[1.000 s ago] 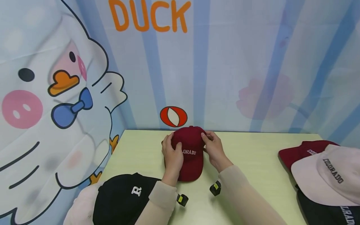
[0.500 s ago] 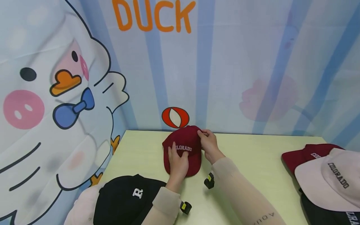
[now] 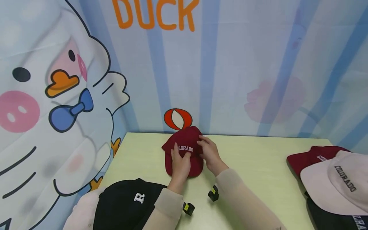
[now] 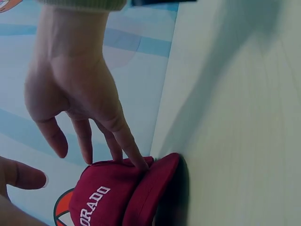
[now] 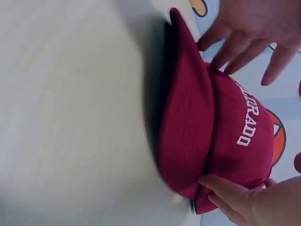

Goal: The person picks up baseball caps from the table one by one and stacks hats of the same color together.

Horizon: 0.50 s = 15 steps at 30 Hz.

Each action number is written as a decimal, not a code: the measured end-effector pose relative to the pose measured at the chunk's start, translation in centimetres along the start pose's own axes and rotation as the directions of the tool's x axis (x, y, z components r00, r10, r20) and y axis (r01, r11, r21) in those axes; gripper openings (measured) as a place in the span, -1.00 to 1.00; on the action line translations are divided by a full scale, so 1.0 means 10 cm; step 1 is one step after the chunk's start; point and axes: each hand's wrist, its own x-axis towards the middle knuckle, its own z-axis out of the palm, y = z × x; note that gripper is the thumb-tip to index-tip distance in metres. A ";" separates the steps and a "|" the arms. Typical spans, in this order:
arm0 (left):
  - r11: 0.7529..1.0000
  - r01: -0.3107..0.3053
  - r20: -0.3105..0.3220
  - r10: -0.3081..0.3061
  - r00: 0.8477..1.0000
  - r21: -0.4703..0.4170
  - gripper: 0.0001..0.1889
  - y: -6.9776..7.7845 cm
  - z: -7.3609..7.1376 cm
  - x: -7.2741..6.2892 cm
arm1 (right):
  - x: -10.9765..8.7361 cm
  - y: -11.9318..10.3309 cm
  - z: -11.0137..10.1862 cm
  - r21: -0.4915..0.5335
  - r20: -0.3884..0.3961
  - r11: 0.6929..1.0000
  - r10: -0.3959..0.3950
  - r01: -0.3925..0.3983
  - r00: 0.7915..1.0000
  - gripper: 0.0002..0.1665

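Observation:
A dark red baseball cap [image 3: 188, 135] with white COLORADO lettering sits at the back of the pale table, its brim [image 5: 188, 132] toward me. My left hand [image 3: 181, 167] is in front of the cap's left side, fingers spread, covering the start of the lettering. In the right wrist view, its fingertips lie at the crown's side by the brim. At the opposite side is my right hand [image 3: 211, 155], fingers loosely extended. One right fingertip meets the seam of crown and brim in the right wrist view. Neither hand is curled round the cap.
Front left, a black cap [image 3: 123, 201] marked R overlaps a pale cap [image 3: 81, 212]. On the right, another dark red cap [image 3: 304, 158], a whitish cap [image 3: 319, 188] and a black COLORADO cap [image 3: 327, 214] overlap. A printed duck backdrop [image 3: 230, 70] stands directly behind the table.
The cap's brim has swung left. My left hand has gone from the cap's left side to its front. My right hand has loosened its pinch on the crown and dropped slightly lower.

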 end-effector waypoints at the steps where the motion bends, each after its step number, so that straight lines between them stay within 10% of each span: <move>1: 1.000 0.005 -0.006 -0.005 1.000 0.000 -0.22 0.00 -0.01 0.01 | -0.02 0.02 0.01 -0.019 0.014 1.000 -0.003 0.003 1.000 -0.39; 15: 0.999 0.042 -0.004 -0.042 0.999 -0.018 -0.24 0.04 -0.06 0.08 | -0.09 0.07 -0.04 -0.082 0.079 0.996 -0.026 0.032 0.997 -0.32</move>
